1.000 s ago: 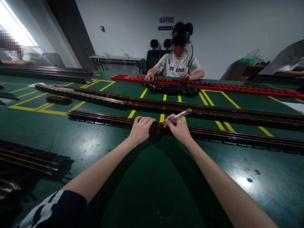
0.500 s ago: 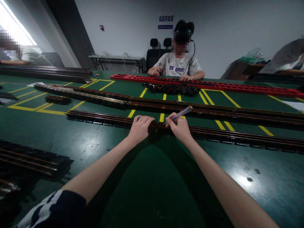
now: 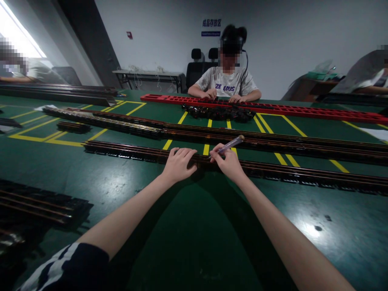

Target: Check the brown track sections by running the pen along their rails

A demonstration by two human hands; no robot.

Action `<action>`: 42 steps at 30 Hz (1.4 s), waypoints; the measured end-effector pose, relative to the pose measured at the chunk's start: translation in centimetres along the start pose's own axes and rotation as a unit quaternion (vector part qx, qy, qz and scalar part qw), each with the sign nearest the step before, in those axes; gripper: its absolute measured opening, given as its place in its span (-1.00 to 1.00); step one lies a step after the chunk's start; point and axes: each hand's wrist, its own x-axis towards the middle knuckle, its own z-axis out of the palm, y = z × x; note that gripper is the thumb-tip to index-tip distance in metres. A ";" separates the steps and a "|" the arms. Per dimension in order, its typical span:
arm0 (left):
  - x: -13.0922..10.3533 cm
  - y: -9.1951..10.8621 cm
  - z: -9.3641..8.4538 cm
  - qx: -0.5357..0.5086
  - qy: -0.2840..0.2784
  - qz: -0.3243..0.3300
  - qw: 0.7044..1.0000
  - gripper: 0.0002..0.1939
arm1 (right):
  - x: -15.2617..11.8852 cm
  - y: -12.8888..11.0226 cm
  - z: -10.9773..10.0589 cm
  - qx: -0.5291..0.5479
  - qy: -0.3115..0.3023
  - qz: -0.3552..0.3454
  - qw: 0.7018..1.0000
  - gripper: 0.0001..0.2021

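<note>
A long black strip with copper-coloured lines (image 3: 121, 150) lies across the green table in front of me. My left hand (image 3: 179, 165) grips it near its middle, fingers over the far edge and thumb at the near side. Just to the right, my right hand (image 3: 227, 162) holds a screwdriver (image 3: 230, 144) like a pen. Its clear, purplish handle leans up to the right, and its thin tip points down at the strip between my hands. The exact spot the tip meets is too dark to make out.
Behind lie more long strips (image 3: 281, 142), a heap of small black parts (image 3: 221, 114) and a long red rack (image 3: 303, 110). A person (image 3: 228, 83) sits opposite, both hands at the rack. More black strips (image 3: 39, 204) lie at the near left.
My left thumb has come out along the near side of the strip. My right hand has barely shifted. The person opposite has lowered one hand to the rack.
</note>
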 end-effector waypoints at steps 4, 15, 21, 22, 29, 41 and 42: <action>0.1 -0.1 0.2 0.021 -0.013 0.004 1.000 -0.55 | 0.0 0.2 0.0 0.001 0.000 -0.003 1.000 -0.86; 0.1 -0.4 0.7 0.052 -0.007 0.012 0.999 -0.60 | 0.0 0.3 0.0 0.009 -0.002 -0.003 1.000 -0.86; 0.1 -0.4 0.6 0.050 -0.008 0.008 0.999 -0.62 | 0.0 0.2 0.0 0.008 -0.005 0.000 1.000 -0.86; 0.1 -0.3 0.6 0.050 -0.008 0.008 0.999 -0.63 | 0.0 0.1 0.0 0.008 -0.004 0.000 1.000 -0.86; 0.1 -0.2 0.5 0.056 -0.004 0.010 0.998 -0.65 | 0.0 0.1 0.0 0.008 -0.004 0.001 1.000 -0.86; 0.1 -0.2 0.5 0.065 -0.003 0.009 0.998 -0.66 | 0.0 0.1 0.0 0.010 0.002 0.000 1.000 -0.86; 0.1 -0.2 0.5 0.066 -0.002 0.008 0.998 -0.67 | 0.0 0.1 0.0 0.011 0.002 0.000 1.000 -0.86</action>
